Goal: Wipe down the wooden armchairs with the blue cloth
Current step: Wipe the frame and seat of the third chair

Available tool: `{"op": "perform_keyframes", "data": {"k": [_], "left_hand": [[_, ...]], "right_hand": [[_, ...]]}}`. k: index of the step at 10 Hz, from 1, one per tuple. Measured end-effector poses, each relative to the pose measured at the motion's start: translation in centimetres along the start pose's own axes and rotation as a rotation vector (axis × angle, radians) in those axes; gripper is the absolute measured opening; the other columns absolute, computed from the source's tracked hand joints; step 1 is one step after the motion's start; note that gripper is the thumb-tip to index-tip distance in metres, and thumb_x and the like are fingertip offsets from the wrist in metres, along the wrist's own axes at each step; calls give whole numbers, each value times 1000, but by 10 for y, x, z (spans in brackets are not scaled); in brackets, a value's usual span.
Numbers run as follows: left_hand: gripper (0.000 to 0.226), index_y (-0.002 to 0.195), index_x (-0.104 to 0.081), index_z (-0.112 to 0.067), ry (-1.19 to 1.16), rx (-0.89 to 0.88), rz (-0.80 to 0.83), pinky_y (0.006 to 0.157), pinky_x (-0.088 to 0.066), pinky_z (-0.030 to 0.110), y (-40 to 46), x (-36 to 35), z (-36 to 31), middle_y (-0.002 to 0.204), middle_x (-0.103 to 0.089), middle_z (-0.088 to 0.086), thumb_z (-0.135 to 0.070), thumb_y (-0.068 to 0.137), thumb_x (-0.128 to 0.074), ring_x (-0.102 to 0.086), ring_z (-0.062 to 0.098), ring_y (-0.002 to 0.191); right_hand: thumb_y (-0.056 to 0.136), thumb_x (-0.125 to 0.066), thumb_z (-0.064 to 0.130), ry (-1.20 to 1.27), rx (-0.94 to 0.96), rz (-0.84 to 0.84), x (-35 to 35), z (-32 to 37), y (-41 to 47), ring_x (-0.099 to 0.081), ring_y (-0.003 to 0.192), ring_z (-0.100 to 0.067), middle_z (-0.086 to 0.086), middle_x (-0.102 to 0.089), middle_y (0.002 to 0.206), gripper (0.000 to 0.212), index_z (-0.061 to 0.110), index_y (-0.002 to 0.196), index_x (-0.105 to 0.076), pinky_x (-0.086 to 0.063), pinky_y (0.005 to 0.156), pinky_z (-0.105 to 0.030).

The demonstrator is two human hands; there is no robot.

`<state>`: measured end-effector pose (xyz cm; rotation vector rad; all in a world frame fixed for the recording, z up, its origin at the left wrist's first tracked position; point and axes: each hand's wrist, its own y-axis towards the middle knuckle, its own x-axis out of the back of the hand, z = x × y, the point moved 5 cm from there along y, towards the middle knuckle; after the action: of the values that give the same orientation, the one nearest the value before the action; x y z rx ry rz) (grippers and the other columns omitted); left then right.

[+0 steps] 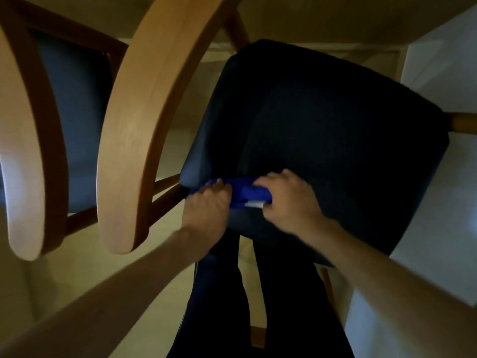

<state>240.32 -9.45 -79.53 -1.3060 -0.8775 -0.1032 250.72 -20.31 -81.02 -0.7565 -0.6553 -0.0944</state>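
Observation:
A blue cloth (245, 192) lies bunched on the near left edge of a dark blue armchair seat (322, 140). My left hand (206, 210) grips the cloth's left end, fingers curled over it at the seat's corner. My right hand (286, 200) holds the cloth's right end, fingers wrapped round it. The chair's curved wooden armrest (144, 120) arcs on the left of the seat. A second wooden armchair (28, 156) with a blue seat stands further left. The picture is dim and blurred.
My dark trouser legs (258, 306) stand right in front of the seat. A pale floor (108, 275) runs under the chairs. A white wall or panel (444, 177) rises on the right, and a wooden rail (464, 124) pokes out beside the seat.

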Motion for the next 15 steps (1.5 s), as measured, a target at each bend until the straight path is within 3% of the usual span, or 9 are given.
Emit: {"op": "perform_keyframes", "data": {"k": [1, 2, 4, 7, 9, 10, 11, 12, 15], "left_hand": [[45, 131, -44, -17, -101, 12, -357, 62, -46, 28, 6, 50, 16, 113, -61, 9, -9, 89, -58, -66, 23, 89], [49, 131, -50, -4, -370, -54, -714, 87, -48, 36, 36, 111, 31, 122, -60, 20, 7, 83, -52, -60, 35, 108], [26, 117, -55, 1, -163, 83, -477, 81, -45, 43, 61, 92, 39, 113, -59, 25, -1, 93, -46, -58, 41, 102], [36, 128, -49, -13, 151, 34, -229, 65, -46, 29, -32, -57, 26, 112, -65, 5, -10, 94, -38, -66, 20, 94], [23, 116, -49, -19, -131, -53, -43, 70, -43, 30, -56, -75, 7, 104, -65, 2, -17, 93, -49, -65, 22, 90], [35, 123, -49, -19, -123, -61, -295, 66, -43, 30, -38, -15, 11, 106, -63, 4, -14, 89, -57, -65, 22, 90], [46, 129, -53, -15, -227, -217, -625, 85, -51, 40, 3, 58, 7, 121, -62, 9, 0, 86, -54, -61, 29, 108], [60, 141, -47, -17, -199, -398, -612, 108, -37, 41, 57, 93, -15, 143, -50, 6, 7, 86, -48, -46, 26, 131], [55, 134, -56, -19, -179, -501, -376, 105, -32, 37, -5, -20, -23, 141, -52, -2, 0, 82, -54, -39, 20, 138]], "right_hand": [[78, -66, 22, 16, 39, -138, 50, 7, 30, -57, 102, -26, 3, -66, 110, 47, 36, 123, -60, -43, 79, -31], [78, -63, 7, 34, 75, -475, 100, 23, 69, -55, 107, -25, 2, -63, 120, 52, 30, 125, -60, -43, 86, -34], [90, -58, 10, -41, -7, -421, 52, 37, 93, -47, 121, -25, 2, -56, 133, 42, 22, 131, -59, -43, 96, -34], [79, -61, 3, -102, 53, -160, -65, 46, -19, -44, 121, -22, 9, -58, 133, 55, 25, 128, -62, -44, 90, -37], [78, -59, 7, -52, 46, 15, -51, 30, -43, -43, 118, -14, 17, -58, 130, 56, 34, 127, -62, -43, 91, -30], [77, -61, 1, 80, -16, -184, -4, 20, -31, -48, 113, -20, 10, -60, 129, 60, 32, 129, -61, -43, 95, -35], [78, -59, -5, 138, -36, -504, 45, 2, -10, -53, 117, -24, 2, -60, 132, 63, 25, 133, -60, -42, 103, -39], [82, -59, -3, 139, -113, -642, 71, -31, 8, -55, 119, -23, -1, -58, 133, 58, 23, 134, -58, -43, 105, -36], [77, -69, 4, 59, -331, -536, -58, -15, -71, -46, 109, -22, 5, -59, 128, 54, 23, 127, -61, -46, 83, -31]]}}
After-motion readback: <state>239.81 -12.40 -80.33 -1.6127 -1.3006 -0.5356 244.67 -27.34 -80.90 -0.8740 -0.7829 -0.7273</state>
